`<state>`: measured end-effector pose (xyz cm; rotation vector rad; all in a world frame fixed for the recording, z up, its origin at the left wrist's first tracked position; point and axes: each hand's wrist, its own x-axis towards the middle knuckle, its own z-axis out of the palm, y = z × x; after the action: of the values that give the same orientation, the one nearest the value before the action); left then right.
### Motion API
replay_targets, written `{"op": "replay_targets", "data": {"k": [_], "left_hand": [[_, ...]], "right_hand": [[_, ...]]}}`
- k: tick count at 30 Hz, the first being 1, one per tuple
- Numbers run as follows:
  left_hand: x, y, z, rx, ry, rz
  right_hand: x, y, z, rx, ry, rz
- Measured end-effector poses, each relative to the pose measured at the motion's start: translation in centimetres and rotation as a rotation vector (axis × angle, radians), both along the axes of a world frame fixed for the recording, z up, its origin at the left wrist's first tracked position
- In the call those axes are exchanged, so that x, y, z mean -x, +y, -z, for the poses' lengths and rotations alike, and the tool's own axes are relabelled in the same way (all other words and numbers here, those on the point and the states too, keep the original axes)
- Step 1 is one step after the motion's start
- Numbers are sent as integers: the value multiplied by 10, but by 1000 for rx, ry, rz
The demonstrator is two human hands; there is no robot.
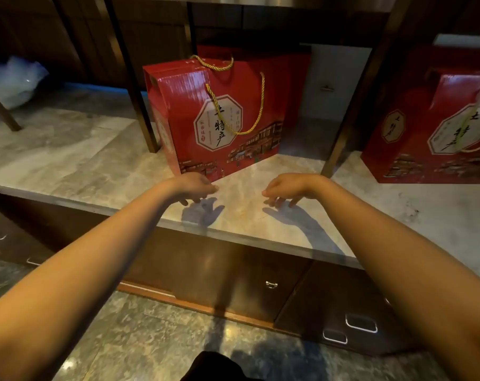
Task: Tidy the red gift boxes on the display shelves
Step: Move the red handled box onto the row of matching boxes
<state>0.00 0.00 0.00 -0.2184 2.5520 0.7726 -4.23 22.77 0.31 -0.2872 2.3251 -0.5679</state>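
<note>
On the marble shelf that runs across my view, everything I care about is laid out. It is the biggest thing here, a pale veined slab with dark wooden drawers beneath its front edge and a glossy stone floor below those. Dark metal uprights rise from the slab and split it into bays.

In the middle bay stands the red gift box, upright, turned a little so I see its front and its narrow left side. Its left end is just beside one upright. A cream octagonal label with black characters sits on the front, and a gold rope handle droops over that face. Directly behind it I can make out a second red box, touching or nearly so; I cannot tell which.

In the right bay, well apart, stand more red boxes of the same print, cut off by the frame edge. Far left, a crumpled clear plastic bag lies in shadow.

My left hand hangs over the slab just in front of the middle box's lower corner, fingers loosely drooped, holding nothing. My right hand hovers nearby, likewise slack and empty, apart from the box.
</note>
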Motion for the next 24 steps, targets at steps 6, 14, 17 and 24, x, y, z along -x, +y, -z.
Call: {"op": "replay_targets", "data": {"k": [6,14,17,24], "left_hand": [[-1,-19,10,176,320,-179],[15,-35,5,-27,566,-566],[15,-36,7,-92,594,-641],[28,-47,15,-188,754,-545]], "right_hand": [[15,6,5,19,201,80],[75,-7,-7,273,351,305],[87,2,-2,314,420,435],[119,-6,3,384,398,578]]}}
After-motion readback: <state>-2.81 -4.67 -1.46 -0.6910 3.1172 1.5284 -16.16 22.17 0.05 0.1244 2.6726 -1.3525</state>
